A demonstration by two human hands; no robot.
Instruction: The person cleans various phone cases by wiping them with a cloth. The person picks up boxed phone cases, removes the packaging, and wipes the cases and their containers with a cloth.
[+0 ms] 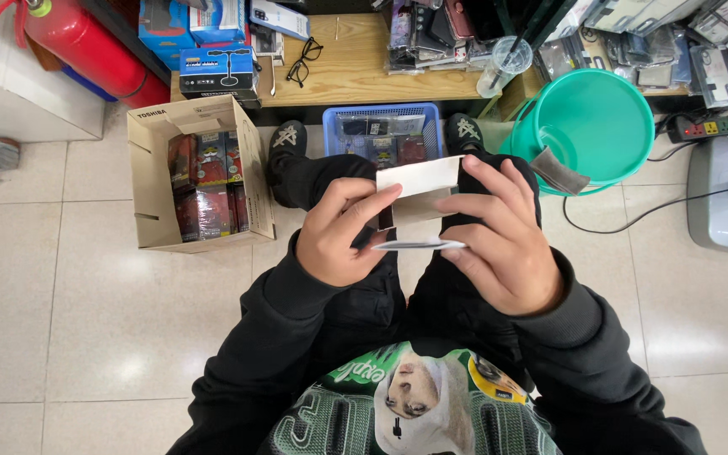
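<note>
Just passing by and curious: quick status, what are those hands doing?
Left hand and right hand both grip a small white box, flap open. Cardboard carton of red packs on the floor alongside. Nothing between the hands.

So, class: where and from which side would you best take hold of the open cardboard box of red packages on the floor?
Grip the cardboard box by its two long side walls, coming straight down from above. Its flaps are folded open and it sits flat on the tiled floor, so the rims are free. The red packages fill the inside, so probably keep fingers on the walls, outside. Both the left hand and right hand currently hold a small white box.
</note>
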